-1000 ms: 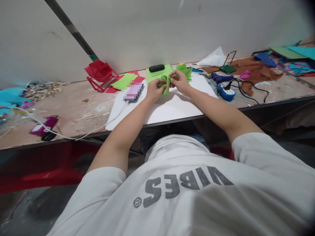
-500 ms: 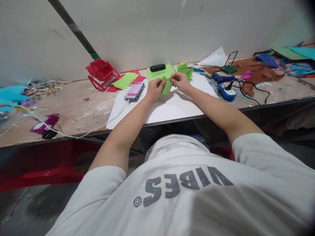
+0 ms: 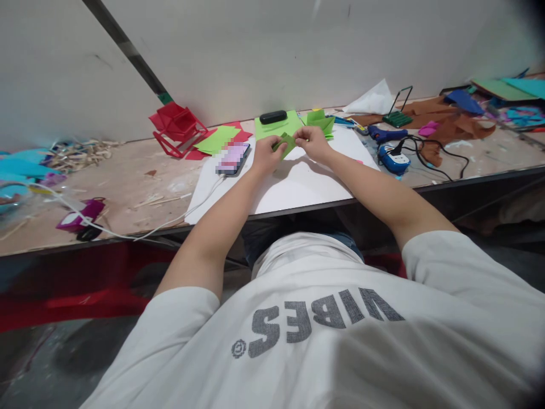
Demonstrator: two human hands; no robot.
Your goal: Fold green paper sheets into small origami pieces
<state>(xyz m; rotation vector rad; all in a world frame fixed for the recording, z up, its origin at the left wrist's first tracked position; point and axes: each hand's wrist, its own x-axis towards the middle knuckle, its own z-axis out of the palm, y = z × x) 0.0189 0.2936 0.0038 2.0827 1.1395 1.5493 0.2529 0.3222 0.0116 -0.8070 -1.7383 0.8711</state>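
Between my two hands is a small folded piece of green paper [image 3: 288, 146], held just above a white board [image 3: 298, 190]. My left hand [image 3: 269, 153] is closed on its left side, thumb and fingers pinching it. On the upper right edge, the fingertips of my right hand [image 3: 313, 142] pinch the same paper. Behind the hands lies a flat green sheet [image 3: 261, 129] with a black oblong case [image 3: 273, 117] on it. A folded green paper shape [image 3: 320, 122] stands just beyond my right hand.
Left of the board's middle lies a phone [image 3: 233, 159] on a white cable. Farther left stand a red paper chair model [image 3: 176, 128] and a purple device [image 3: 80, 216]. On the right are a blue glue gun [image 3: 387, 133], a blue power socket [image 3: 395, 162] with black cords, and brown scraps [image 3: 460, 128].
The green paper has turned and looks shorter now; its lower flap no longer hangs down toward me. Both hands stay in nearly the same place, still pinching it.
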